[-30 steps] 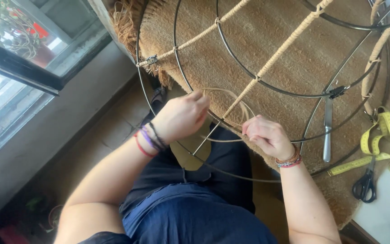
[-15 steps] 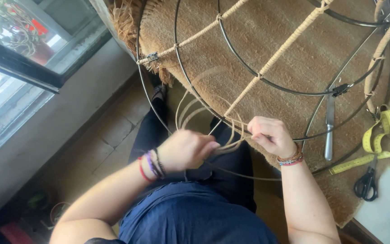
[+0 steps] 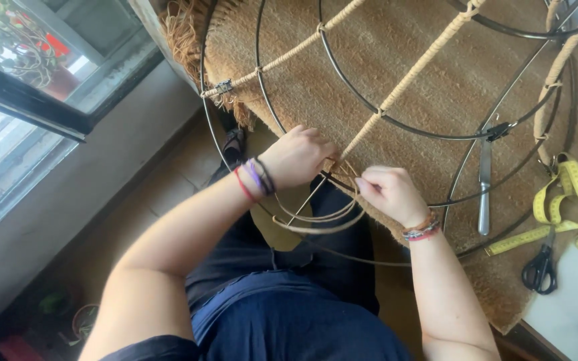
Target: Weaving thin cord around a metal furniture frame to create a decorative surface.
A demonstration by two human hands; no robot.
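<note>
A round wire frame [image 3: 396, 127] is seen from above, resting over a brown fibre mat [image 3: 382, 60]. A pale cane strand [image 3: 316, 217] is pinched in the closed left hand [image 3: 299, 157] at a half-wrapped spoke [image 3: 403, 83] — loops of it hang below. The right hand [image 3: 389, 194] is closed on the same strand, just beside. Black scissors [image 3: 540, 271] and a yellow tape measure [image 3: 570, 194] lie at right.

Black scissors [image 3: 538, 271] and a yellow measuring tape [image 3: 570, 194] lie near a brown woven mat [image 3: 436, 107]; a window [image 3: 28, 100] stands left.
</note>
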